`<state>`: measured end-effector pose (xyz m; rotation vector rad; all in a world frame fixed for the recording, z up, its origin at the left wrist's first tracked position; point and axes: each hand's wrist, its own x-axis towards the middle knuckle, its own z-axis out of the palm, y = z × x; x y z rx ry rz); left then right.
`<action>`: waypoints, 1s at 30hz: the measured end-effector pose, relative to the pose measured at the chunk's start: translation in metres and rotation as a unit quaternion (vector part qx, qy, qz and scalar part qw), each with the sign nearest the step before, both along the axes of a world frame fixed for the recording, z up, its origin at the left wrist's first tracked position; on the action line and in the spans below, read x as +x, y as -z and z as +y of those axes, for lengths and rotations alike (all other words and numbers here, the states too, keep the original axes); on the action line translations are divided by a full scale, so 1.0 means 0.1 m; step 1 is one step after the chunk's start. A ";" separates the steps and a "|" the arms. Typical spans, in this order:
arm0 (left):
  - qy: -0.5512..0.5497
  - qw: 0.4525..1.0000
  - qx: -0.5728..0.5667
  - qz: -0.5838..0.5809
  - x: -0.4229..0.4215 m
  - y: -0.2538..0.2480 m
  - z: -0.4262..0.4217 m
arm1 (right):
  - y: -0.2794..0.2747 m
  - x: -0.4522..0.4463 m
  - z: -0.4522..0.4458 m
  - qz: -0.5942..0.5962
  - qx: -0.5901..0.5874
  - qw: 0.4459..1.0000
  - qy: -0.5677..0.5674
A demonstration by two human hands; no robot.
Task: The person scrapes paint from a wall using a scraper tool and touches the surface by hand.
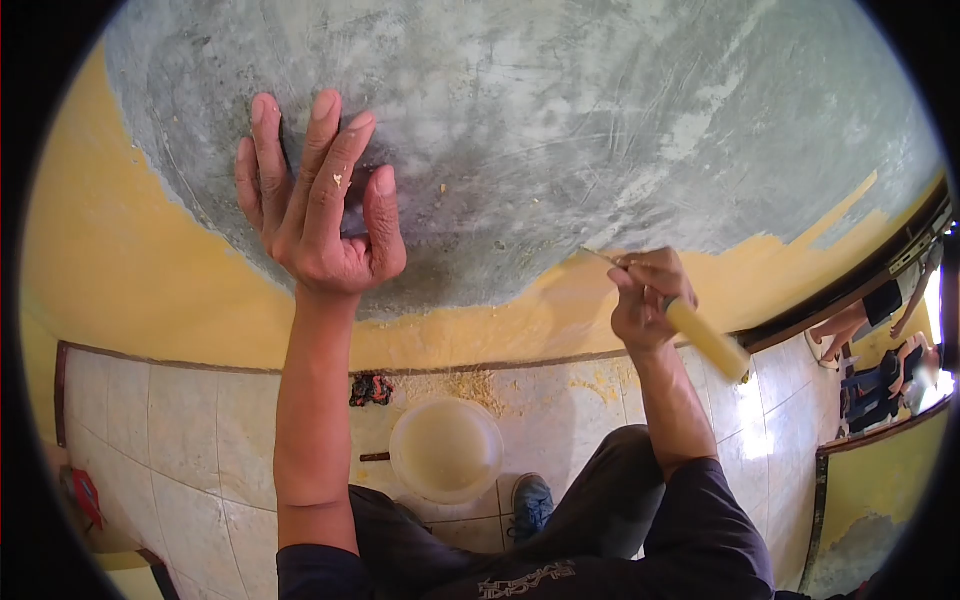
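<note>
My left hand (325, 215) is raised at the wall with its fingers spread, holding nothing; it seems to rest on the bare grey plaster (520, 120). A few yellow flecks stick to its fingers. My right hand (650, 300) is closed round a scraper (708, 338) with a thick pale-yellow handle. The thin blade points up and left, its tip at the ragged edge where the yellow paint (560, 310) meets the grey. Whether the tip touches the wall is hard to tell.
On the tiled floor below stands a white bucket (446, 450), with a dark stick-like piece (375, 457) beside it. Yellow paint scraps (470, 388) and a dark red-and-black bundle (371, 390) lie along the wall's foot. Other people (885, 380) are at the far right, by a doorway.
</note>
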<state>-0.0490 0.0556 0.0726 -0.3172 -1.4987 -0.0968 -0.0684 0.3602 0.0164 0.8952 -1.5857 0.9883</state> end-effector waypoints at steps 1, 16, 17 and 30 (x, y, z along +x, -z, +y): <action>-0.002 1.000 0.001 -0.008 0.02 0.02 0.01 | 0.04 0.02 0.00 -0.004 0.000 1.000 0.000; 0.024 0.999 -0.004 -0.021 0.00 0.06 -0.01 | 0.05 0.16 -0.11 -0.071 0.069 0.995 0.004; 0.017 1.000 -0.010 -0.022 0.03 0.09 0.00 | 0.02 0.26 -0.11 -0.071 0.063 0.995 -0.002; 0.315 0.702 -0.347 -0.536 0.19 1.44 1.16 | -0.02 0.83 0.37 -0.312 -0.018 0.949 -0.044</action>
